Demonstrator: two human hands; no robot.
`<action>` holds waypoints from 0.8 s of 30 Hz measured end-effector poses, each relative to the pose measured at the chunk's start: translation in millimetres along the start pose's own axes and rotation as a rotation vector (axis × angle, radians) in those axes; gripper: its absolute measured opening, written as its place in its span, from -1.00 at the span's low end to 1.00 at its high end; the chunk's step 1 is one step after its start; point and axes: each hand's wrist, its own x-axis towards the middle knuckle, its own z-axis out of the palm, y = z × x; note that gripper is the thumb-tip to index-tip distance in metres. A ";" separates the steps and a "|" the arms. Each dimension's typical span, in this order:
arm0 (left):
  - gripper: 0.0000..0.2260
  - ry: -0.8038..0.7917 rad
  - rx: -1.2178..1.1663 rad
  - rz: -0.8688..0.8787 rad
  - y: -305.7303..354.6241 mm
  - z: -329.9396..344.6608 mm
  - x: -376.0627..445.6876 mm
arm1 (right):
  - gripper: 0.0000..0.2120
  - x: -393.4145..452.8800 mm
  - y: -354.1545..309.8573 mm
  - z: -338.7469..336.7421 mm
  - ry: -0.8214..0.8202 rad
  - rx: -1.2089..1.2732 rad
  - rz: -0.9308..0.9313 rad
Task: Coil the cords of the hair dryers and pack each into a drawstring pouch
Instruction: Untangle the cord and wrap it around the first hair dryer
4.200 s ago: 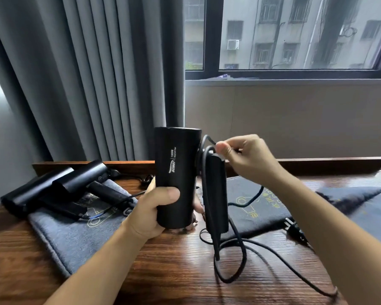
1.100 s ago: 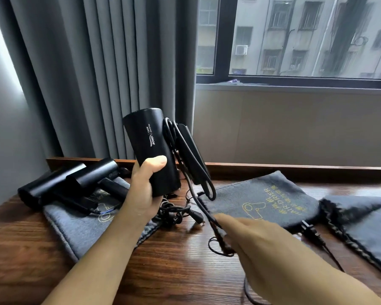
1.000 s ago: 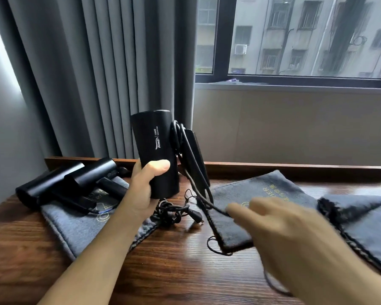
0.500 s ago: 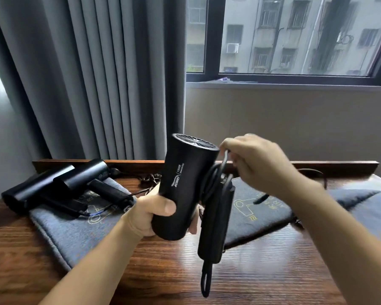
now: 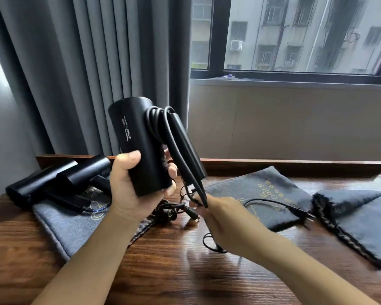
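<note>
The person is holding a black hair dryer (image 5: 139, 146) up in the air above the wooden table (image 5: 174, 271), over its back half and towards the left. The left hand (image 5: 132, 190) is wrapping the lower end of the barrel, thumb on the near face and fingers curling round the far side. The barrel is standing nearly upright, its long axis leaning a little so the top end is tipping left and away towards the curtain (image 5: 86, 73), the bottom end pointing down at the table.

The folded handle (image 5: 188, 146) is lying alongside the barrel on its right, and the cord (image 5: 163, 128) is looping several times over the top of that handle, the loops running lengthwise down it. Below the handle's tip the loops are narrowing to a point — and that is where the right hand (image 5: 224, 221) is pinching them, directly beneath and slightly right of the dryer. So the right hand is the one at the cord; the left is only steadying the body.

The loose tail is trailing right across a grey pouch (image 5: 268, 194) to the plug (image 5: 299, 213), resting near the pouch's right edge. I would say the next wrap has to go up from the pinch along the handle's length — the slack to draw in is lying to the right.
</note>
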 end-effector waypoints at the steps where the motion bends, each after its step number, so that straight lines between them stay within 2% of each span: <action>1: -0.55 0.017 0.009 0.016 3.5 1.7 -0.1 | -0.88 -5.0 -7.4 0.6 -0.018 0.069 0.026; 6: -0.43 0.127 0.139 0.067 22.0 -3.3 4.4 | -0.90 -35.4 -31.4 -8.6 -0.038 0.548 0.202; 8: -0.40 0.174 0.175 0.080 25.4 -8.0 7.0 | -0.89 -49.5 -40.1 -18.9 -0.099 0.403 0.196; 10: -0.43 0.202 0.179 0.093 26.0 -11.4 8.2 | -0.73 -62.7 -45.3 -20.8 -0.095 0.031 0.080; 11: -0.49 0.212 0.178 0.093 25.7 -12.5 8.3 | -0.70 -65.4 -51.3 -25.7 -0.053 -0.175 0.011; 13: -0.65 0.219 0.193 0.066 24.3 -13.0 7.1 | -0.69 -75.7 -59.3 -43.9 0.122 -0.344 -0.164; 14: -0.66 0.211 0.210 0.044 23.3 -12.4 6.5 | -0.67 -77.9 -61.1 -51.5 0.177 -0.374 -0.232; 15: -0.59 0.198 0.229 0.021 21.7 -13.5 6.4 | -0.66 -86.6 -63.0 -68.3 0.246 -0.410 -0.286; 16: -0.47 0.181 0.245 -0.006 19.8 -14.5 6.5 | -0.70 -79.0 -63.1 -74.5 0.247 -0.416 -0.315; 18: -0.31 0.121 0.258 -0.070 15.7 -16.4 5.8 | -0.70 -65.2 -67.4 -89.8 0.160 -0.365 -0.285; 19: -0.32 0.078 0.257 -0.097 13.4 -17.6 5.0 | -0.56 -58.5 -65.2 -94.7 0.126 -0.267 -0.230; 20: -0.36 0.028 0.260 -0.123 11.4 -17.9 3.6 | -0.38 -49.6 -64.8 -100.9 0.173 -0.185 -0.248; 21: -0.42 -0.023 0.262 -0.148 9.7 -18.5 2.1 | -0.44 -44.7 -63.0 -115.2 0.234 -0.240 -0.269; 24: -0.54 -0.225 0.185 -0.254 4.4 -20.4 -2.5 | -0.79 -36.5 -60.6 -149.8 0.696 -0.223 -0.244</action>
